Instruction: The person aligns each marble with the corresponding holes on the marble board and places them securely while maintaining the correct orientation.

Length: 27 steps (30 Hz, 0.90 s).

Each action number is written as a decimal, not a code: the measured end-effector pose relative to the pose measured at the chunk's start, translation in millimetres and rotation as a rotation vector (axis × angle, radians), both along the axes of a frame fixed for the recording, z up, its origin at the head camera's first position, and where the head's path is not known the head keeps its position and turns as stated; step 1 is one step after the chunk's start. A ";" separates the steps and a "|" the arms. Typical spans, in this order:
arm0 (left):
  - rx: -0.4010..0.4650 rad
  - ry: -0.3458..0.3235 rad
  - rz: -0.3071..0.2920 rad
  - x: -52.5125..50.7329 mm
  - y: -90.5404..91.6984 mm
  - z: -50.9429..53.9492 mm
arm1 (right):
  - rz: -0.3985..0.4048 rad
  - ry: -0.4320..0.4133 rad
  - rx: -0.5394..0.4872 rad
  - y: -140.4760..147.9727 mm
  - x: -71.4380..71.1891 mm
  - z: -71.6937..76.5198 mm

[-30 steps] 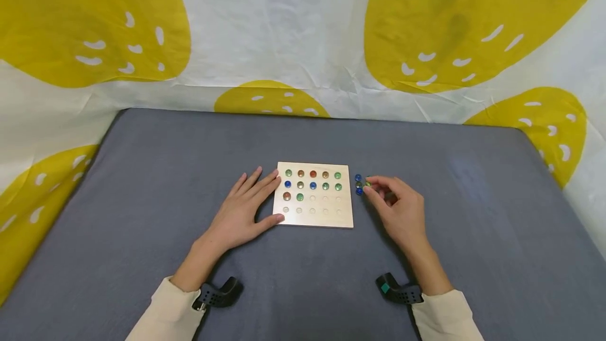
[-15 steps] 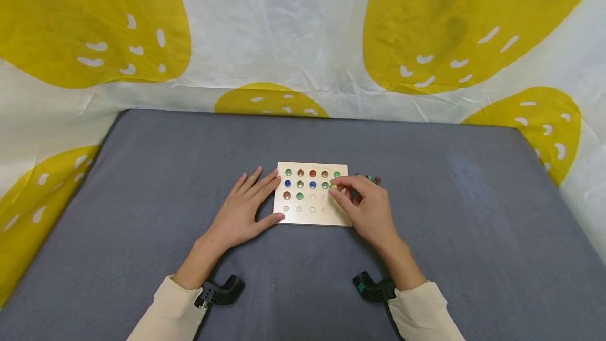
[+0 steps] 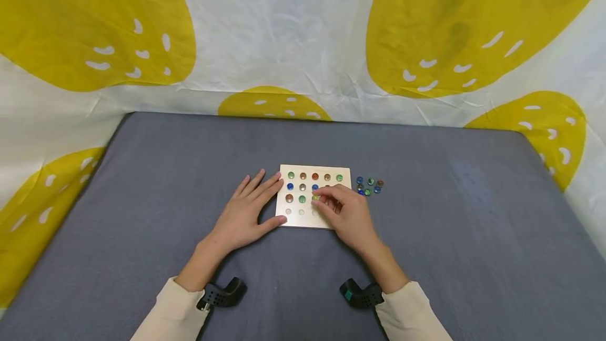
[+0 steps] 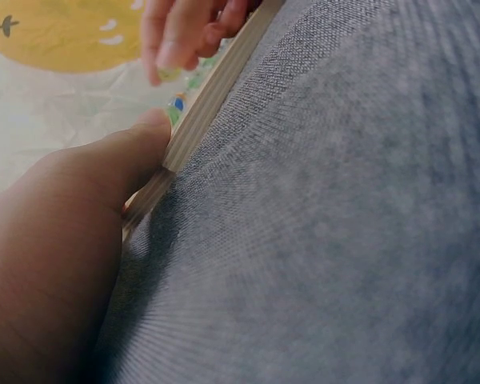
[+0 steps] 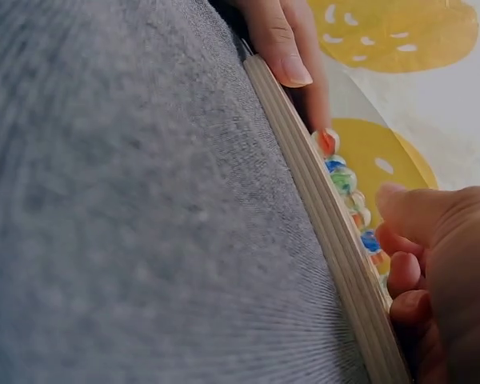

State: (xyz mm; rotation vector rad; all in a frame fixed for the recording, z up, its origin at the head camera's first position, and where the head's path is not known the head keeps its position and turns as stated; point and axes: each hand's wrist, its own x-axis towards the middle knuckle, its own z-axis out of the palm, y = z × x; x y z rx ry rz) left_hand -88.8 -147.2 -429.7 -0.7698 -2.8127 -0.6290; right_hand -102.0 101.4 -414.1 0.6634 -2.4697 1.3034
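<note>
A light wooden board (image 3: 299, 221) with rows of round hollows lies at the middle of the table. Glass marbles fill its two far rows where visible, and two more, brown (image 3: 289, 198) and green (image 3: 302, 199), start the third row. My right hand (image 3: 350, 217) pinches a yellow-green marble (image 3: 315, 198) at that row's third hollow; whether it touches the wood I cannot tell. My left hand (image 3: 241, 217) rests with spread fingers on the board's left edge, its thumb (image 4: 148, 144) at the near corner. The right hand hides part of the board's right side.
Several loose marbles (image 3: 371, 181), blue, green and brown, lie just right of the board. Grey cloth (image 3: 189, 157) covers the table. Behind it hangs a white curtain (image 3: 279, 30) with yellow shapes.
My right hand has taken the yellow-green marble from beside the loose ones and carried it left over the board to the third row. The left hand has stayed in place.
</note>
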 end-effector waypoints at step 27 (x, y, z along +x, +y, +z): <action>0.000 0.015 0.001 -0.3 0.8 -3.4 | 0.009 0.021 0.033 1.1 -1.1 -10.8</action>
